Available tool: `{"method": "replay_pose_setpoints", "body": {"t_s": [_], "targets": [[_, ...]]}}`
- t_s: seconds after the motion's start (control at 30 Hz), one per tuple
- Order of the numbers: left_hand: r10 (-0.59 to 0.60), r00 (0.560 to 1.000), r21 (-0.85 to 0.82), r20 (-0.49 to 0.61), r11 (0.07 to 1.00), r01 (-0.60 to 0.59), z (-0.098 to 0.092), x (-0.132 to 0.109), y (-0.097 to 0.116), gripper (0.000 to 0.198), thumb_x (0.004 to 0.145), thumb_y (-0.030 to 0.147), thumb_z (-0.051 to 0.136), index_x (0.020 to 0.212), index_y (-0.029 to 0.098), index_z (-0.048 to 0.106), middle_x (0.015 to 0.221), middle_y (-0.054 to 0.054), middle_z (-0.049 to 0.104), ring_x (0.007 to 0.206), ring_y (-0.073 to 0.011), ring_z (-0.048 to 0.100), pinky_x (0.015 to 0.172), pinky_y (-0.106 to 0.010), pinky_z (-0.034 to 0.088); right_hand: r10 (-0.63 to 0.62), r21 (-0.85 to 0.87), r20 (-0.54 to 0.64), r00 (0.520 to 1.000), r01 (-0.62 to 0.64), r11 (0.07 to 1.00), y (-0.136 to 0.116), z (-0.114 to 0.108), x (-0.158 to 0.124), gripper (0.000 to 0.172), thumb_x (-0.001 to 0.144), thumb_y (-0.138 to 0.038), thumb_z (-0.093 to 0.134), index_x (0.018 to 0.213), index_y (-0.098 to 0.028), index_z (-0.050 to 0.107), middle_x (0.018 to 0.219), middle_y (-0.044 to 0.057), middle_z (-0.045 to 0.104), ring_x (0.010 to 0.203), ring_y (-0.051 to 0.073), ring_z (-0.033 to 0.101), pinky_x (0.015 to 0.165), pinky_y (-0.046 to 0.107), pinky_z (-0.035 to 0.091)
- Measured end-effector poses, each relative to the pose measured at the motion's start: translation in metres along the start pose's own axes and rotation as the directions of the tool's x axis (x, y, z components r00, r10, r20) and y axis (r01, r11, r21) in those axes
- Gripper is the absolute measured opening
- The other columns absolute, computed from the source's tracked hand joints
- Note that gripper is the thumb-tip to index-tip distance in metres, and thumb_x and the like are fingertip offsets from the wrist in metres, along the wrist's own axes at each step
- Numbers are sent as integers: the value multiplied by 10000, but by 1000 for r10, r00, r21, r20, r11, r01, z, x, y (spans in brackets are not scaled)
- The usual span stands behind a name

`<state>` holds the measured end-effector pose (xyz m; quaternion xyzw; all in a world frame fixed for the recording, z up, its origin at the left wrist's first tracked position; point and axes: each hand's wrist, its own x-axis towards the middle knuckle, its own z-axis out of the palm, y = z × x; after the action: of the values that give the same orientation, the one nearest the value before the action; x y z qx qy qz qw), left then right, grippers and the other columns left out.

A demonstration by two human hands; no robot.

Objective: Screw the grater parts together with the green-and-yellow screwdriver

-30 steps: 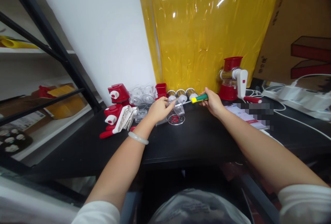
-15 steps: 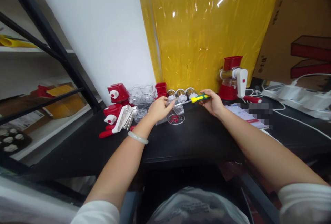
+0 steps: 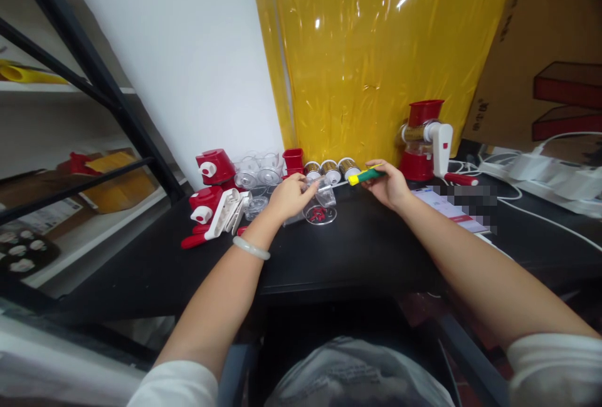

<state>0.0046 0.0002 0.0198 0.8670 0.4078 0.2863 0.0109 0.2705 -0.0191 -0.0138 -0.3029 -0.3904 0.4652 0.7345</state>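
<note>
My right hand [image 3: 386, 186] is closed around the green and yellow handle of a screwdriver [image 3: 367, 176]. Its shaft points left, toward a clear plastic part [image 3: 325, 196] that my left hand [image 3: 294, 196] grips between thumb and fingers. Whether the tip touches the part I cannot tell. Below the clear part, a round clear dish [image 3: 322, 215] holds small red pieces [image 3: 318, 214]. Just behind stand several metal grater drums [image 3: 330, 172] with white ends, beside a red hopper [image 3: 293, 161].
An assembled red and white rotary grater [image 3: 421, 143] stands at the back right, near a lit phone [image 3: 449, 209] and a white power strip [image 3: 540, 175]. On the left lie red bases [image 3: 215, 167], white crank handles [image 3: 224, 216] and clear housings [image 3: 258, 169]. A black shelf frame [image 3: 120, 125] borders the table.
The screwdriver handle has turned about its axis, showing more green than before. My left hand and the clear part stay nearly in place; the whole view has shifted slightly.
</note>
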Motion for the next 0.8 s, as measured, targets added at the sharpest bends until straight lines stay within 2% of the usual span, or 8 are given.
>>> {"method": "replay_pose_setpoints", "body": {"t_s": [0.1,0.2,0.3,0.4,0.53,0.6,0.7,0.8], "targets": [[-8,1000,-2,0,1000,8,-1,0,2,548,985,548,429,739,180,752,1171,-107,697,1041,-250,669,960,-361,512,0,17,31,1000,-1,1000,-1,-1,-1,168,691,-366,669,763,-226,609,699,-3,600,596,142,552,536,277,479],[-3,1000,-11,-1,1000,3,-2,-1,3,543,986,540,433,742,178,756,1163,-110,698,1037,-249,671,963,-366,509,-22,-40,-12,1000,22,999,1,-2,2,340,775,-550,651,730,-220,586,660,-1,593,533,131,534,507,273,456],[-8,1000,-12,6,1000,8,-1,-1,2,547,986,542,435,721,179,747,1171,-113,697,1030,-254,674,956,-379,514,-60,-157,-44,997,52,986,4,-3,4,473,806,-684,618,702,-226,565,475,-49,440,397,103,394,467,271,417],[-2,1000,-6,1,1000,2,0,0,1,549,987,539,433,711,177,740,1182,-118,693,1042,-259,671,961,-385,511,-72,-192,-27,997,66,979,5,-2,5,387,806,-594,680,716,-231,580,398,-93,291,362,90,301,468,262,404],[-2,1000,1,-5,1000,2,1,0,0,554,987,547,431,729,175,749,1196,-121,685,1050,-266,668,972,-397,506,-23,-91,-70,997,17,996,2,2,3,177,748,-349,705,724,-221,585,495,-65,414,440,91,382,490,242,415],[-5,1000,1,-6,1000,5,1,0,-1,559,988,550,428,734,173,754,1194,-120,684,1042,-265,670,969,-399,507,21,-33,-64,998,-23,999,0,3,2,127,721,-303,678,738,-217,587,593,-44,496,483,91,424,499,241,424],[3,1000,-2,-9,1000,-3,1,0,-1,568,988,556,425,727,176,755,1172,-115,690,1030,-257,671,962,-389,510,45,-12,-14,999,-45,999,-2,1,1,137,738,-346,641,760,-220,592,679,-21,547,518,103,474,508,255,443],[8,1000,0,-9,1000,-8,1,0,-1,562,987,556,430,731,176,756,1156,-113,694,1024,-253,672,958,-380,510,3,-72,-17,1000,-4,997,0,-2,3,262,789,-474,632,746,-221,579,681,-14,555,505,108,491,485,256,430]]}}
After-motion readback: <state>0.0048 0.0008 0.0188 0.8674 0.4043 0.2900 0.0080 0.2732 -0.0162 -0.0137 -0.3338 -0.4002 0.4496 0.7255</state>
